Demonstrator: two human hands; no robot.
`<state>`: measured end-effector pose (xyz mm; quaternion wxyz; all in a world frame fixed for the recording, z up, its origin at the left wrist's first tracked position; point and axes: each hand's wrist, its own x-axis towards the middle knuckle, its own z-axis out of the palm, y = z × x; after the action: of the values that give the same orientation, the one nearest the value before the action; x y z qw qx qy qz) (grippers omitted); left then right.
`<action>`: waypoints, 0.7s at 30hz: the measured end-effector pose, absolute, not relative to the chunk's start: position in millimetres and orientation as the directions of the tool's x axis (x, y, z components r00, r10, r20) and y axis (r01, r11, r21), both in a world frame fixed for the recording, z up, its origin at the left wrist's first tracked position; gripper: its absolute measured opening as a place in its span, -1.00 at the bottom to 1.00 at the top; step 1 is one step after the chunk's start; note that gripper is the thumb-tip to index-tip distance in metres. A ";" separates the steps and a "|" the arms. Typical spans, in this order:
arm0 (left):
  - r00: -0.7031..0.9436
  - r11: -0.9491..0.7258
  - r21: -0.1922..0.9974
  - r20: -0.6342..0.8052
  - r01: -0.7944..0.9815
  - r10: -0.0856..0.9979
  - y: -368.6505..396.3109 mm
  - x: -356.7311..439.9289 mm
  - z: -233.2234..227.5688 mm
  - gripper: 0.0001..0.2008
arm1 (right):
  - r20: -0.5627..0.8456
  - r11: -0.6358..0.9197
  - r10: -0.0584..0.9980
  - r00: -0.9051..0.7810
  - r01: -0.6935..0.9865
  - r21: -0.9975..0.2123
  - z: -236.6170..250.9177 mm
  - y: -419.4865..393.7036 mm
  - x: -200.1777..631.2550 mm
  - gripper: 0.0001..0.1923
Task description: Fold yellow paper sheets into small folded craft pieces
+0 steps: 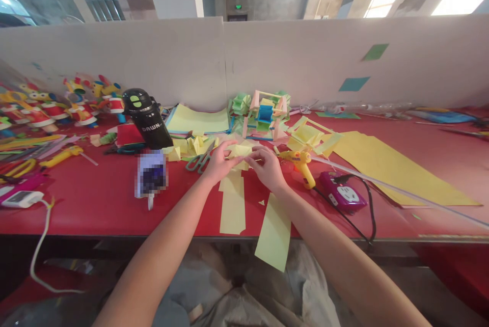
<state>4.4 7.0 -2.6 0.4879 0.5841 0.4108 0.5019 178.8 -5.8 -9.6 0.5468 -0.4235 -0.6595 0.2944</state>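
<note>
Head view: folded yellow paper [240, 153] pinched between left hand [218, 163] and right hand [269, 168], above the red table [95, 199].

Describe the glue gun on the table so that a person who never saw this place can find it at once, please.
Start at the red table and find the right hand near its front edge. Just right of that hand lies the glue gun, beside a purple power strip. It is the only pistol-shaped tool there, yellow with an orange tip, unlike the flat yellow paper around it.
</note>
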 end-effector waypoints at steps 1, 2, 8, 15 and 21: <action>0.161 -0.179 0.984 0.176 0.005 0.971 7.6 4.2 -2.7 -0.31 | 0.474 0.471 0.879 -0.042 0.232 -0.851 -9.7 -5.8 178.5 -0.58; 0.163 -0.171 0.985 0.166 0.014 0.973 8.0 4.0 -2.5 -0.34 | 0.479 0.475 0.877 -0.043 0.228 -0.850 -10.1 -5.8 178.2 -0.57; 0.129 -0.132 0.991 0.135 -0.031 0.982 8.2 4.4 1.4 -0.42 | 0.428 0.428 0.903 -0.029 0.143 -0.893 -14.1 -3.5 177.1 -0.57; 0.100 -0.105 0.992 0.112 -0.067 0.989 5.1 3.4 7.5 -0.54 | 0.376 0.398 0.909 -0.182 0.104 -0.911 -9.4 -5.4 176.4 -0.59; 0.131 -0.103 0.993 0.109 -0.049 0.985 4.0 4.2 6.2 -0.55 | 0.356 0.377 0.921 -0.159 0.125 -0.918 -9.5 -1.1 180.6 -0.59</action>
<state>4.2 4.0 6.2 0.5155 0.5476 0.4274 0.5016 180.6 -1.1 -9.5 0.5106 -0.3999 -0.6540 0.3894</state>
